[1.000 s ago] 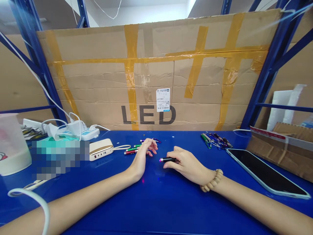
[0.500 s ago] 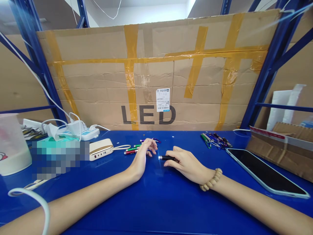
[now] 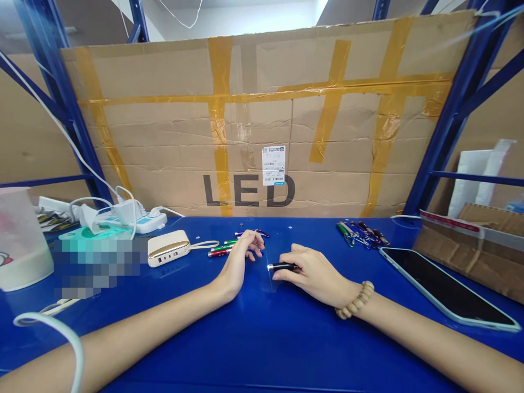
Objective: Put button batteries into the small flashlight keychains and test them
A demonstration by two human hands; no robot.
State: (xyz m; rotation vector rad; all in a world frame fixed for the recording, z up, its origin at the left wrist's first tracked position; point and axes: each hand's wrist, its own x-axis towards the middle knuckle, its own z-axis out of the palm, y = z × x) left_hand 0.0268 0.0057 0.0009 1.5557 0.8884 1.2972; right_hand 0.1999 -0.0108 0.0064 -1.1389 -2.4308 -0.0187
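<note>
Right hand (image 3: 313,273) grips a black penlight (image 3: 281,267) low over the tabletop (image 3: 262,338), its long axis level and its silver tip pointing leftward at the left hand (image 3: 241,261), which rests slack and empty just beside it.

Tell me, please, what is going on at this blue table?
A person works bare-handed at the blue table. The right hand grips a small black penlight, its silver tip pointing toward the left hand, which rests open beside a cluster of green, red and purple penlights. More penlights lie further right, by a tablet.
</note>
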